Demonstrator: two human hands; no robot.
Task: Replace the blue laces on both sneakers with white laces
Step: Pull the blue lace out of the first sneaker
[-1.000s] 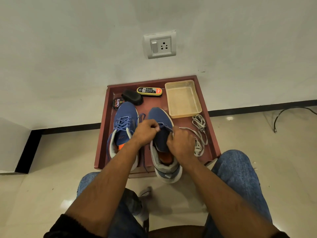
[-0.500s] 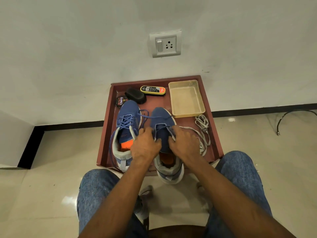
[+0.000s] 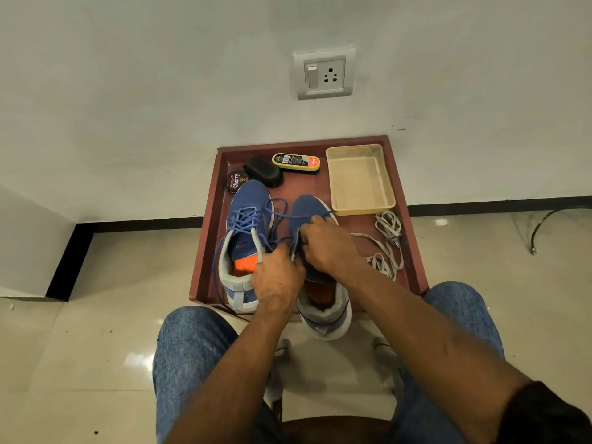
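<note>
Early going: both hands, left point(image 3: 278, 283) and right point(image 3: 326, 248), pinching the blue lace point(image 3: 282, 216) at the right sneaker point(image 3: 315, 293) on the tray point(image 3: 205, 251), left sneaker point(image 3: 246, 241) still blue-laced, white laces point(image 3: 386, 245) unused alongside.

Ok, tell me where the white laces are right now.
In the head view, the white laces lie loose on the right side of the red tray, just below the beige plastic tub and right of the right sneaker.
</note>
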